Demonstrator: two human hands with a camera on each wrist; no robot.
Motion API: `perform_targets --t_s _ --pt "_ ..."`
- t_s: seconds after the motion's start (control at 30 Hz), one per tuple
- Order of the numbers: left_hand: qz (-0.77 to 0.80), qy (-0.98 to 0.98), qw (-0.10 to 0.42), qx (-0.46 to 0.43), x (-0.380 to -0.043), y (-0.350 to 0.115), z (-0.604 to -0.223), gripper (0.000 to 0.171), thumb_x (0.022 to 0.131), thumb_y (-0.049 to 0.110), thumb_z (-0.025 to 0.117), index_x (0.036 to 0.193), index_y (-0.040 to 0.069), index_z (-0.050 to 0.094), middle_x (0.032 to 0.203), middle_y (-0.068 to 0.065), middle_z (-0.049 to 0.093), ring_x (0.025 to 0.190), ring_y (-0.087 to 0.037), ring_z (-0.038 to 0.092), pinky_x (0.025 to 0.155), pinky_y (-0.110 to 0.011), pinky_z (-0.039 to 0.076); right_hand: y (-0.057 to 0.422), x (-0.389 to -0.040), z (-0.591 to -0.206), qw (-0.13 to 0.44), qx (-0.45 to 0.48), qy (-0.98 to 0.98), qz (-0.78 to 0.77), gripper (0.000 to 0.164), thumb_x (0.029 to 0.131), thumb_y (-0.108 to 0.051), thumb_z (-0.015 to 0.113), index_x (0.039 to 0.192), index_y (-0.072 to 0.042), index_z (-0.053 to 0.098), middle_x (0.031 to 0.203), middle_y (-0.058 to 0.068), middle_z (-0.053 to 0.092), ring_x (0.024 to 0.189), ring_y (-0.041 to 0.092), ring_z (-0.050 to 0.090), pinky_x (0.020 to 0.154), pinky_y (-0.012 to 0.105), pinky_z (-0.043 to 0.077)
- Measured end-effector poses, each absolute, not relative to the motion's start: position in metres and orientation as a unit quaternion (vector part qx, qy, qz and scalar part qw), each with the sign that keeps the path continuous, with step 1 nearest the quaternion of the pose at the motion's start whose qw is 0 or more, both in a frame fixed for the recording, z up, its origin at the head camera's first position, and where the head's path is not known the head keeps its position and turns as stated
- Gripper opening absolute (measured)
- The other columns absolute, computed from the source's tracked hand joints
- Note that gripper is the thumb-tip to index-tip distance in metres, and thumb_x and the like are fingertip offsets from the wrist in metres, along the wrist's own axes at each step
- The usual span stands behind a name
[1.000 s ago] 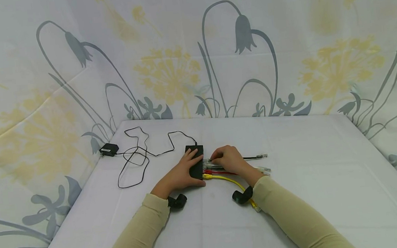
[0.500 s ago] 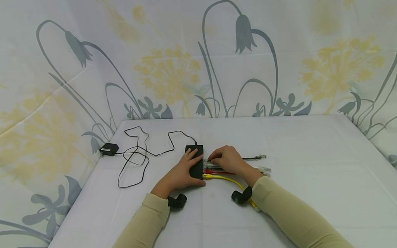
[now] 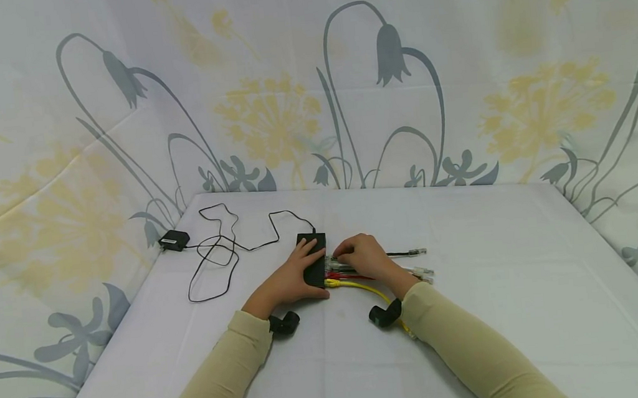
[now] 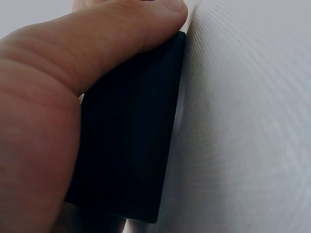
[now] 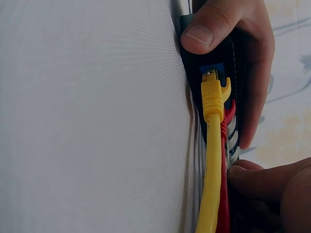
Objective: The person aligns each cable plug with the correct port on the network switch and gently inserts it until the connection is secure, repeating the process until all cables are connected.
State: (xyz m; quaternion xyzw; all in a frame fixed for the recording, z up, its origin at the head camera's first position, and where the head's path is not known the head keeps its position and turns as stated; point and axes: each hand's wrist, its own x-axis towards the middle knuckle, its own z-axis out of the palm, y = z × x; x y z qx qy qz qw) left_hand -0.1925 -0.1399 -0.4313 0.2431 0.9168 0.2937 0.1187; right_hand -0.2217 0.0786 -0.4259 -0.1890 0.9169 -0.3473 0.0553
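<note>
A black network switch (image 3: 315, 273) lies on the white table, a row of network cables at its right side. My left hand (image 3: 288, 281) holds it down, fingers spread over the top and thumb against the near end. In the right wrist view, a yellow network cable (image 5: 212, 97) has its plug at the nearest port, and a red cable (image 5: 224, 160) sits just behind. My right hand (image 3: 367, 257) pinches a black network cable (image 3: 407, 253) close to the switch; its fingertips partly hide the plug. Several paler plugs lie between the red cable and these fingers.
A black power adapter (image 3: 175, 240) lies at the table's left edge. Its thin black cord (image 3: 226, 240) runs in loose loops to the switch's far end. Loose cable ends (image 3: 425, 272) point right, beyond my right hand. Flower-patterned cloth (image 3: 289, 101) hangs behind the table.
My right hand and the black cable's free end have shifted very slightly left, towards the switch. The left hand keeps its hold on the switch.
</note>
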Motion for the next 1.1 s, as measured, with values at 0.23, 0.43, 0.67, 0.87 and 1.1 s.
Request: perform_targets --t_s 0.23,0.43,0.67,0.87,1.1 --pt "0.301 0.915 0.12 0.239 -0.1917 -0.1383 -0.4293 0.095 0.075 0.045 0.081 0.153 0.021 0.032 0.165 0.002 0.008 0.152 -0.022 -0.005 0.117 -0.056 0.021 0.0765 -0.2217 -0.4264 0.051 -0.182 0.918 -0.348 0.016 0.092 -0.017 0.065 0.103 -0.015 0.077 0.103 0.001 0.074 0.102 0.021 0.067 0.091 0.041 0.052" --pt "0.303 0.914 0.12 0.24 -0.1928 -0.1383 -0.43 0.095 0.075 0.044 0.082 0.153 0.02 0.032 0.165 0.001 0.008 0.152 -0.022 -0.006 0.117 -0.056 0.021 0.075 -0.2219 -0.4256 0.052 -0.177 0.919 -0.349 0.016 0.092 -0.016 0.065 0.102 -0.016 0.077 0.102 0.001 0.075 0.102 0.021 0.067 0.091 0.041 0.052" --pt "0.309 0.912 0.116 0.242 -0.1911 -0.1387 -0.4294 0.095 0.075 0.043 0.082 0.153 0.018 0.033 0.165 -0.001 0.009 0.152 -0.024 -0.006 0.117 -0.057 0.021 0.0737 -0.2223 -0.4246 0.056 -0.172 0.919 -0.35 0.016 0.091 -0.015 0.065 0.1 -0.016 0.078 0.102 0.0 0.075 0.104 0.022 0.066 0.092 0.041 0.052" --pt "0.306 0.913 0.121 0.241 -0.1911 -0.1386 -0.4286 0.095 0.076 0.043 0.082 0.153 0.018 0.033 0.165 -0.001 0.008 0.152 -0.025 -0.006 0.117 -0.057 0.021 0.0724 -0.2246 -0.4259 0.054 -0.172 0.92 -0.348 0.015 0.091 -0.015 0.066 0.1 -0.016 0.078 0.101 0.0 0.075 0.105 0.022 0.066 0.094 0.041 0.051" --pt "0.31 0.91 0.123 0.244 -0.1913 -0.1387 -0.428 0.094 0.075 0.042 0.082 0.152 0.018 0.033 0.165 -0.002 0.009 0.152 -0.025 -0.006 0.117 -0.056 0.02 0.0717 -0.2254 -0.4261 0.053 -0.172 0.92 -0.348 0.015 0.09 -0.015 0.066 0.099 -0.017 0.079 0.101 0.0 0.075 0.105 0.022 0.066 0.094 0.041 0.051"
